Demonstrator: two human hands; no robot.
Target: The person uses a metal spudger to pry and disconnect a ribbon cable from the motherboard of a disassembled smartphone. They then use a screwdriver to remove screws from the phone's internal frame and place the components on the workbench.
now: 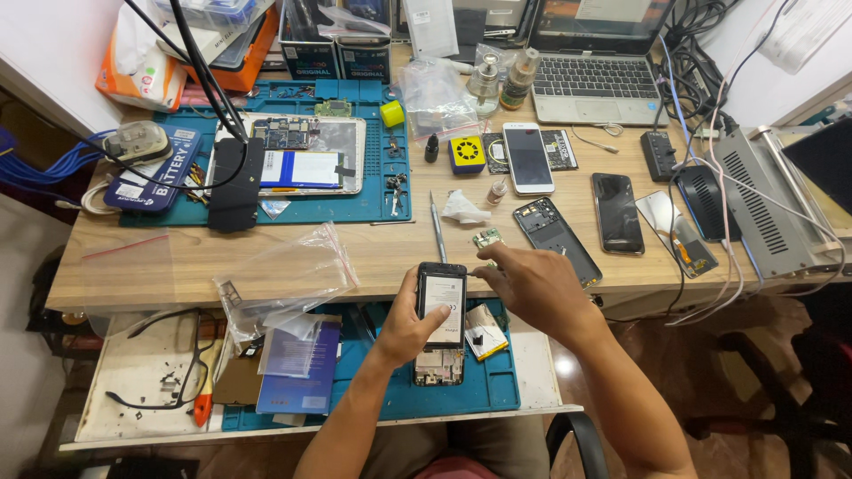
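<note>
Two hands over counter's front edge. Left hand (410,321) grips opened phone (441,302) by its sides, above blue mat (497,381). Right hand (531,282) spread, fingertips near small board (486,238). Risk: phone slips, drops onto parts below; sleeve-free wrist could still nudge board off edge.

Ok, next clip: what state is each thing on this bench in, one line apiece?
Left hand: gripping the opened phone.
Opened phone: back cover off, battery showing.
Right hand: open, fingertips by the phone's top edge.
Laptop: lid open.
White phone: face up, screen dark.
Black phone: face up, screen dark.
Tablet: opened, board exposed.
Plastic bag: lying flat, crumpled.
</note>
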